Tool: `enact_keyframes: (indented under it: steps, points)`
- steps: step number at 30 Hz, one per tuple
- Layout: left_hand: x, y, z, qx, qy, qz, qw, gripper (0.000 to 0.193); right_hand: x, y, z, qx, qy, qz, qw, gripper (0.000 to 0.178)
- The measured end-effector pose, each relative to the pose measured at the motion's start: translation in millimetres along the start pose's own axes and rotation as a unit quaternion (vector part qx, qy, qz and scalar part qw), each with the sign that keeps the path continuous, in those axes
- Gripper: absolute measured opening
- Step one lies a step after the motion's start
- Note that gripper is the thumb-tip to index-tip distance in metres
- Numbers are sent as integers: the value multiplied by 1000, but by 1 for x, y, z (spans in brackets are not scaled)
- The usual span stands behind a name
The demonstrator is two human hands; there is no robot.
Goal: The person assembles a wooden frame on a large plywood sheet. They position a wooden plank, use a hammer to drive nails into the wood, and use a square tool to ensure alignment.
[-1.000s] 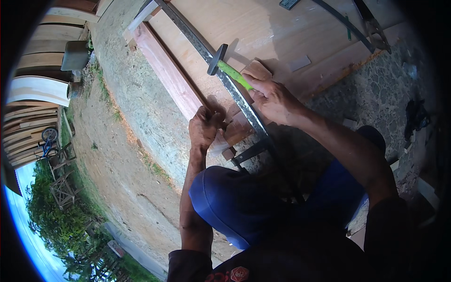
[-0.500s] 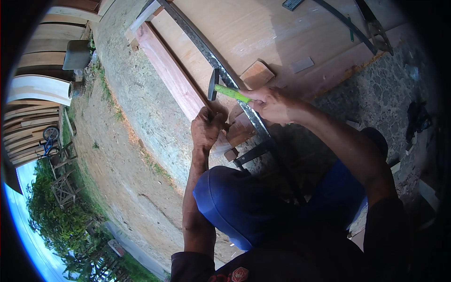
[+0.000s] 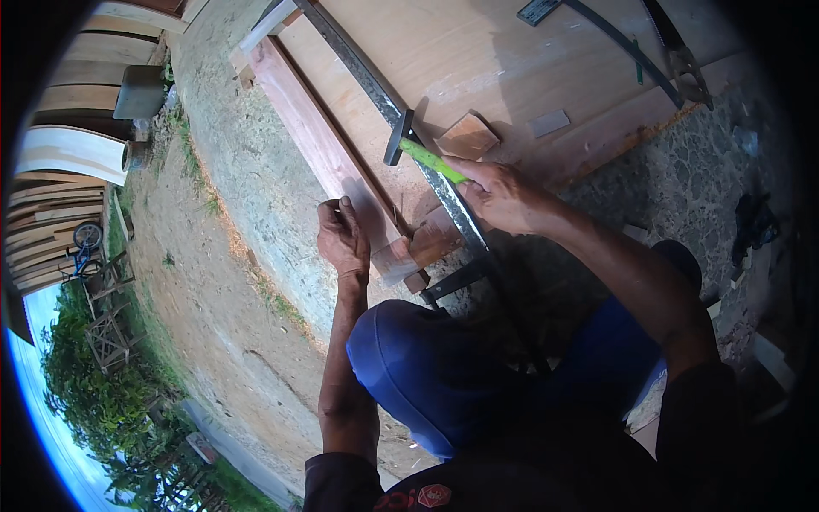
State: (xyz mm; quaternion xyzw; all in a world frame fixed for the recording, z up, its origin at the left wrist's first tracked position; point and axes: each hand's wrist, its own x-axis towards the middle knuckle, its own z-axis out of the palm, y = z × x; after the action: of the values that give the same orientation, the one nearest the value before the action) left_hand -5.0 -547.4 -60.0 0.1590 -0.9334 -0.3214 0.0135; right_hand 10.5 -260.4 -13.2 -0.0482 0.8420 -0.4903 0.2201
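My right hand (image 3: 508,194) grips a hammer (image 3: 431,160) by its bright green handle. The dark hammer head is over the long metal bar clamp (image 3: 367,81). My left hand (image 3: 343,241) is beside the outer edge of a pale reddish board (image 3: 311,128), its fingers curled together; whatever they may hold is too small to make out. A thin nail-like piece (image 3: 401,205) stands up near the board's close end, where a shorter crosspiece (image 3: 431,236) meets it. The clamp's dark jaw (image 3: 456,280) sits by a small wood block (image 3: 415,281) at that corner.
A wide plywood sheet (image 3: 426,51) lies beyond the clamp, carrying a wood offcut (image 3: 467,135) and a small grey piece (image 3: 548,123). At the far right are a handsaw (image 3: 682,64), a try square (image 3: 589,21) and a green pencil (image 3: 637,64). Rough concrete (image 3: 247,171) surrounds the work.
My left hand has come off the board's corner and moved left, uncovering the joint and the thin upright piece. The hammer has shifted slightly right, still in my right hand.
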Motion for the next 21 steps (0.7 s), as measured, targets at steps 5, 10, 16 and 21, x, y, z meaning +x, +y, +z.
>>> enact_keyframes:
  steps: [5,10,16,21]
  points:
    - [-2,-42,35,33,176,98,979,43,-9,-17,-16,22,-55,-23,998,53]
    - [-6,-10,22,-29,101,-54,993,50,4,-64,-58,156,77,106,979,55]
    - [2,-22,29,54,85,-11,995,51,-4,-7,-15,-21,-64,-63,996,52]
    - [1,-15,28,69,66,-7,995,45,13,-45,-44,174,192,-17,966,54]
